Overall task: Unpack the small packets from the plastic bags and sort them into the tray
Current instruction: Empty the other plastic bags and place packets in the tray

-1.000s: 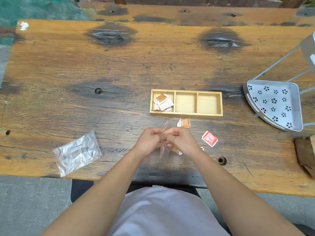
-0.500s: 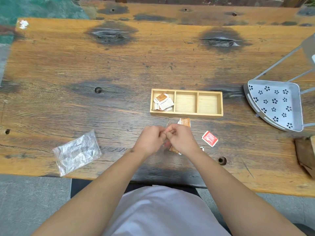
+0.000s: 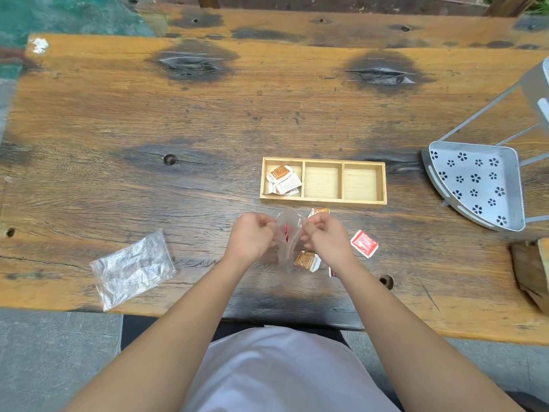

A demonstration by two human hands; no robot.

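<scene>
Head view: left hand [image 3: 251,237] and right hand [image 3: 326,237] pinching clear plastic bag [image 3: 286,239] mouth apart, freeing red packet [image 3: 286,231] inside; three-compartment wooden tray [image 3: 323,200] waiting at twelve o'clock.

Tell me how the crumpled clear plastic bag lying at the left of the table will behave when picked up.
The empty plastic bag looks thin and creased, so it would probably sag limply from wherever it is pinched. It lies flat with nothing visible inside, so it is likely very light. Its glossy film may slip in a loose pinch.

Left hand [image 3: 251,237] and right hand [image 3: 325,237] grip plastic bag [image 3: 286,236].
</scene>
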